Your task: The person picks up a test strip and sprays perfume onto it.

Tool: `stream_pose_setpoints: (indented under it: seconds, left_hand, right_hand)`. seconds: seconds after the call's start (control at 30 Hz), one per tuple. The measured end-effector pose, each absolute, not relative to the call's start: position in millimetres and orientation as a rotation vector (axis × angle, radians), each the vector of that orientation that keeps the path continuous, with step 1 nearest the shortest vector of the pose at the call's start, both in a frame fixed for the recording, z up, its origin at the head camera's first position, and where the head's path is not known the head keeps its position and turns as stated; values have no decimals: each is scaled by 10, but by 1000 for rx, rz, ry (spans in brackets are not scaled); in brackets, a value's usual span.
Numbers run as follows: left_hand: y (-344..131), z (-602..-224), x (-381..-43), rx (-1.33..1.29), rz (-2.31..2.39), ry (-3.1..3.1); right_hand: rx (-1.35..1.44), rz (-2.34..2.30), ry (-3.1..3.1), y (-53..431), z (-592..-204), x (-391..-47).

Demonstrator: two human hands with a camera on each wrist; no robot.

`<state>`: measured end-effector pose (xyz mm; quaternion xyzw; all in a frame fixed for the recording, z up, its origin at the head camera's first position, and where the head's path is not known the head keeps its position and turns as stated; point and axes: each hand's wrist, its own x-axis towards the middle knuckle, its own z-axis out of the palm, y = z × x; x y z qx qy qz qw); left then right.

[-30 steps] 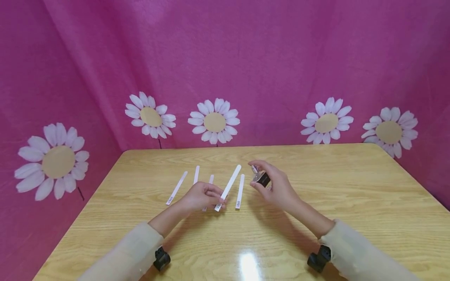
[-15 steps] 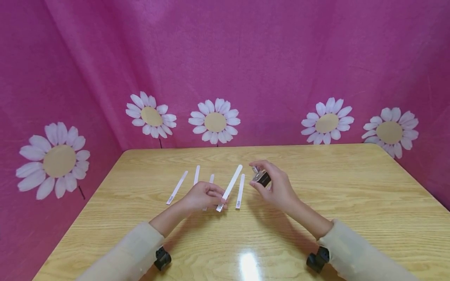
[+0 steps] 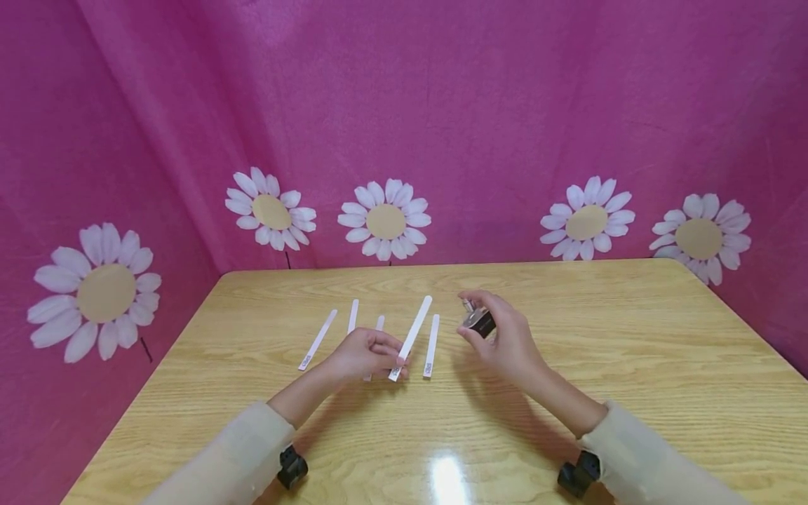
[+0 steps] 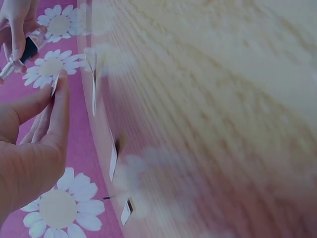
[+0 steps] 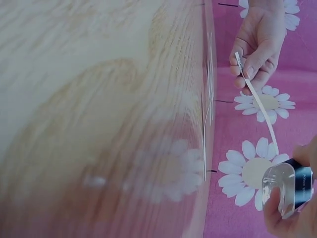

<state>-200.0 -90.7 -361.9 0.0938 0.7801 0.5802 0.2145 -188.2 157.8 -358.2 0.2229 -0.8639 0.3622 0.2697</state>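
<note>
Glass bottle (image 3: 485, 323) being clamped in right grip (image 3: 508, 339), tilted above surface (image 3: 606, 315), at 3 o'clock from white strip (image 3: 416, 326) being pinched in left grip (image 3: 365, 353). Loose strip (image 3: 432, 346) being seen between, three more strips (image 3: 318, 340) toward 9 o'clock. Risk: bottle possibly being dropped if smooth glass is being held too lightly.

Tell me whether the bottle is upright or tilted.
Tilted. In the head view, the bottle leans left, its nozzle toward the strip in the left hand.
</note>
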Motion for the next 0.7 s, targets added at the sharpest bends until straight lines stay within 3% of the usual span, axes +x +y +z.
stream_pose_setpoints:
  seconds: [0.7]
  left_hand:
    - [-828, -3792, -2415, -49, 1701, 2305]
  right_hand:
    - [579, 1040, -2314, 1864, -3584, -1833]
